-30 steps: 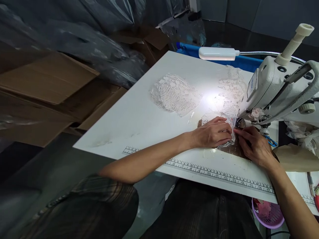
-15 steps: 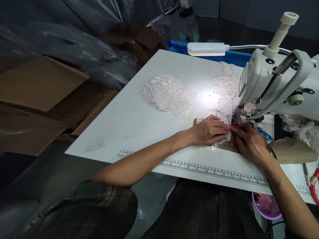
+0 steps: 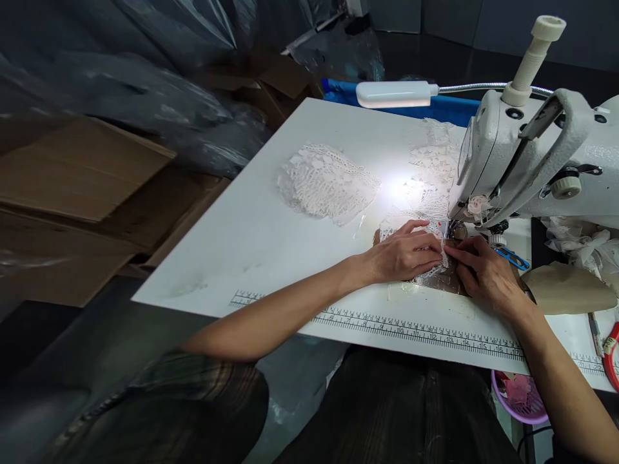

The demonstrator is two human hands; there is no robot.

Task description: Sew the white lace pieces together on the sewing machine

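A piece of white lace (image 3: 389, 228) lies at the sewing machine's needle area, partly covered by my fingers. My left hand (image 3: 405, 255) rests over it, fingers bent and close together, with the tips holding the lace near its right edge. From the other side, my right hand (image 3: 488, 274) pinches that edge between thumb and forefinger. Both sets of fingertips nearly meet just in front of the presser foot (image 3: 452, 228). The white sewing machine (image 3: 491, 145) stands over the work. Beneath the hands shows a brownish shiny plate (image 3: 442, 281). The exact grip is partly hidden.
More white lace lies in a pile (image 3: 329, 183) and in a strip (image 3: 432, 158) behind the work. A lamp (image 3: 394, 94) lights the table (image 3: 232, 248). Blue thread snips (image 3: 513, 258), a beige piece (image 3: 570, 288) and red-handled scissors (image 3: 610, 357) are right. A purple basket (image 3: 529, 412) sits below.
The camera view has shifted slightly. Both hands stay at the lace near the presser foot; my left forefinger is lifted a little more.
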